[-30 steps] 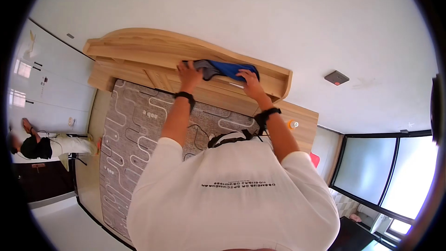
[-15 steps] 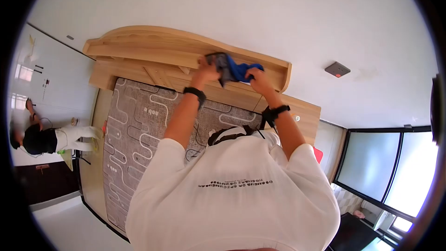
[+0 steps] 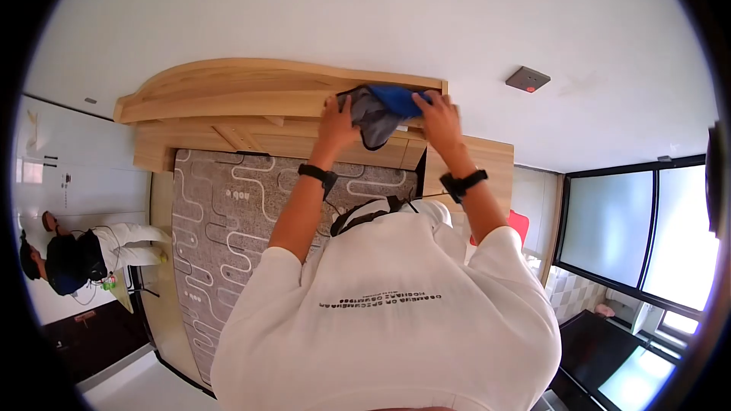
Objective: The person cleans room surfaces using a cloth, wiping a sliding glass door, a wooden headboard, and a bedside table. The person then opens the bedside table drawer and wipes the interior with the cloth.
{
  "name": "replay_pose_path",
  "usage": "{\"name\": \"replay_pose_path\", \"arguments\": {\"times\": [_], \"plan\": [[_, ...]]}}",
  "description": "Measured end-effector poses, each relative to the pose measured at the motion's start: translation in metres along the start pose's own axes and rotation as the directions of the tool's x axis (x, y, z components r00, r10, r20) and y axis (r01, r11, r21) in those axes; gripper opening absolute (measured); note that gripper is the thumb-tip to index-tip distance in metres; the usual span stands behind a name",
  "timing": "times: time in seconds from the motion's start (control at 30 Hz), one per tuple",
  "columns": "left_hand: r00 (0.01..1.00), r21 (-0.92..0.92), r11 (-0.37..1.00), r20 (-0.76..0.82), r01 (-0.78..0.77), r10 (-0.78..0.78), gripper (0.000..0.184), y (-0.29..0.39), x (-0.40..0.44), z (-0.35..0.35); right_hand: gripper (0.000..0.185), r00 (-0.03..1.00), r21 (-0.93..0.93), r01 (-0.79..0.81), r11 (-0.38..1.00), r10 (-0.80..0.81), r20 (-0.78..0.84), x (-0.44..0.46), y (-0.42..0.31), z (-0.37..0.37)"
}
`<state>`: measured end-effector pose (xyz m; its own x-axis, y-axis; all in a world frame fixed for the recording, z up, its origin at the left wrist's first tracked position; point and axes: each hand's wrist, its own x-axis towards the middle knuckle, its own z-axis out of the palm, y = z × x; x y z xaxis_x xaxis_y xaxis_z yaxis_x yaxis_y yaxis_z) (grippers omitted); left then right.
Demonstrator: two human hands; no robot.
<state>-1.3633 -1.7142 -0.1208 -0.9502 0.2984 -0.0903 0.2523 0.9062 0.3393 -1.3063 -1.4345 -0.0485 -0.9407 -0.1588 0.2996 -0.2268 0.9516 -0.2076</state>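
Observation:
A cleaning cloth (image 3: 378,118), grey on one side and blue on the other with a dark edge, is bunched between my two hands at the right part of a wooden headboard (image 3: 221,103). My left hand (image 3: 339,123) is closed on the grey part at the cloth's left side. My right hand (image 3: 442,116) pinches the blue part by the headboard's right end. A grey corner of the cloth hangs down over the shelf's front edge. Dark bands circle both my wrists.
Below the headboard lies a patterned mattress (image 3: 236,213). A wooden cabinet (image 3: 491,171) stands at the right, near a red object (image 3: 518,224). On the wall is a grey socket plate (image 3: 528,79). Another person (image 3: 72,255) in a dark top stands at the left by white cupboards.
The cloth now hangs with more of its grey side spread out. My right hand has moved toward the headboard's right end. The view has shifted, and the other person's pose differs.

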Motion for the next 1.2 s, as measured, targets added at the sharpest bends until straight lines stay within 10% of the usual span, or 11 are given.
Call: {"name": "replay_pose_path", "arguments": {"times": [0.23,0.3,0.43,0.67,1.2], "plan": [[0.980,0.152,0.988,0.194,0.014,-0.044,0.099,0.092,0.021,0.018,0.038,0.987,0.117,-0.011,0.993,0.029,-0.158,-0.010,0.038,0.025],[0.988,0.203,0.973,0.128,-0.106,0.080,0.082,0.123,0.024,0.053,0.034,0.961,0.413,-0.213,0.886,0.266,-0.075,0.006,0.038,0.030],[0.973,0.289,0.929,0.055,-0.229,0.223,0.075,0.162,0.008,0.067,0.039,0.941,0.399,-0.251,0.882,0.319,-0.113,0.015,0.046,0.040],[0.865,0.245,0.884,-0.222,-0.397,0.450,0.068,0.109,-0.004,0.079,0.033,0.931,0.476,-0.260,0.840,0.349,-0.108,-0.024,0.034,0.034],[0.905,0.111,0.935,-0.236,-0.336,0.353,0.083,0.110,0.010,0.064,0.032,0.945,0.481,-0.250,0.840,0.320,-0.069,-0.002,0.050,0.041]]}}
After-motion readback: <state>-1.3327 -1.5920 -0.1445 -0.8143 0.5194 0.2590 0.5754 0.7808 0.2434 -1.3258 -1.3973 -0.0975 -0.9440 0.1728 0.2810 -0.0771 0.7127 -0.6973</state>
